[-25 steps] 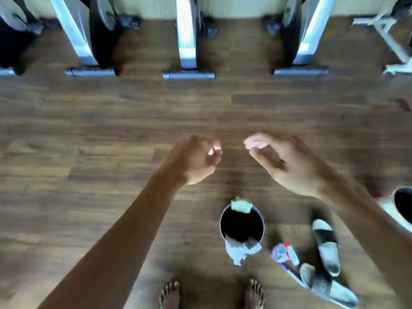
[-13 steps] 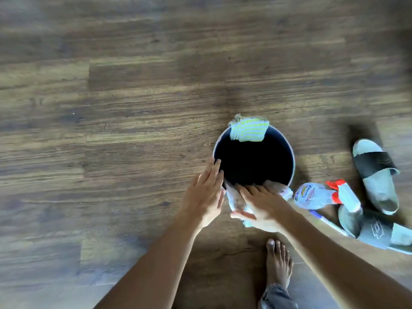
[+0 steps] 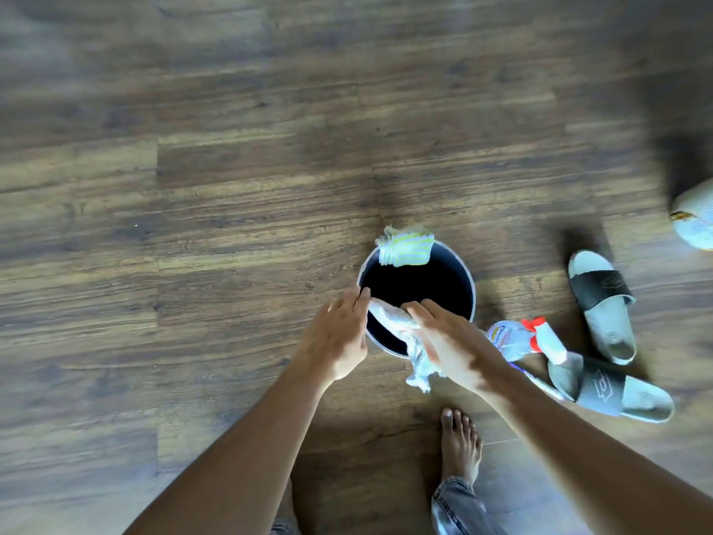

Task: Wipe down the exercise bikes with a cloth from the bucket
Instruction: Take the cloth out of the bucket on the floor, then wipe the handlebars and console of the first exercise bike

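Observation:
A black bucket with a metal rim (image 3: 469, 281) stands on the wood floor. A yellow-striped cloth (image 3: 405, 249) hangs over its far rim. A white cloth (image 3: 389, 316) is draped over the near rim, its end dangling outside. My right hand (image 3: 453, 343) lies over this cloth and holds it, and the cloth runs under the palm. My left hand (image 3: 335, 337) reaches the rim beside it with straight fingers, the tips touching the cloth's left edge. No exercise bike is in view.
A spray bottle (image 3: 513, 339) with a red and white trigger lies right of the bucket. Two grey and black slippers (image 3: 602, 303) (image 3: 613, 390) lie further right. My bare foot (image 3: 459, 442) stands just below the bucket. A pale round object (image 3: 696, 216) is at the right edge.
A second ago both hands hung in the air with the bikes in view. Now the view points down at the bucket, and the right hand has drawn the white cloth further over the rim.

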{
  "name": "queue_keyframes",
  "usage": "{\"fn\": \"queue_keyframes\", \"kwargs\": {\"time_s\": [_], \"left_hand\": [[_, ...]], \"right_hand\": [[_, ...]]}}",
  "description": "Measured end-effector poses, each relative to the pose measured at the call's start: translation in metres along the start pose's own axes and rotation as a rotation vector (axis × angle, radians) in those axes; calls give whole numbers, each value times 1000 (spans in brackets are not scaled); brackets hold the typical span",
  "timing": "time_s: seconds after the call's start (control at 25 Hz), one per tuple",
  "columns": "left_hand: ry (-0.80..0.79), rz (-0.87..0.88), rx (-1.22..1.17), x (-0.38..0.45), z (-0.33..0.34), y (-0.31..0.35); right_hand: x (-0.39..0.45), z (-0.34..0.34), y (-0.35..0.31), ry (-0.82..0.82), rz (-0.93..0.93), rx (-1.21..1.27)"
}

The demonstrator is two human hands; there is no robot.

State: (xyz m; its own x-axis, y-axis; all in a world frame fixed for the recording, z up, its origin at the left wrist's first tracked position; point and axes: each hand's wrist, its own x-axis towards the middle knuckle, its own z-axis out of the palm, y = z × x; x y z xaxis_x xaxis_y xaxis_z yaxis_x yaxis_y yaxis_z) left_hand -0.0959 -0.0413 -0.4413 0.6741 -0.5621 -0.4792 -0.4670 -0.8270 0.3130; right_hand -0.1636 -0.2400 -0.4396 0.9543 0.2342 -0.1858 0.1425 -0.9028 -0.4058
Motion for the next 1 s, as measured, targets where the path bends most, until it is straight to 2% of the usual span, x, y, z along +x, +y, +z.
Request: {"fn": "queue_keyframes", "kwargs": {"time_s": [0.12, 0.28, 0.56, 0.76, 1.0], "left_hand": [[66, 0, -2, -18, -102, 6], [189, 27, 43, -44, -259, 3], [395, 109, 99, -73, -537, 17], [420, 203, 163, 0, -711, 50], [429, 343, 272, 156, -885, 111]], "right_hand": [[28, -89, -36, -4, 77, 52], [70, -223, -92, 74, 83, 115], [132, -459, -188, 264, 244, 24], [200, -611, -173, 365, 366, -24], [308, -777, -76, 461, 542, -93]]}}
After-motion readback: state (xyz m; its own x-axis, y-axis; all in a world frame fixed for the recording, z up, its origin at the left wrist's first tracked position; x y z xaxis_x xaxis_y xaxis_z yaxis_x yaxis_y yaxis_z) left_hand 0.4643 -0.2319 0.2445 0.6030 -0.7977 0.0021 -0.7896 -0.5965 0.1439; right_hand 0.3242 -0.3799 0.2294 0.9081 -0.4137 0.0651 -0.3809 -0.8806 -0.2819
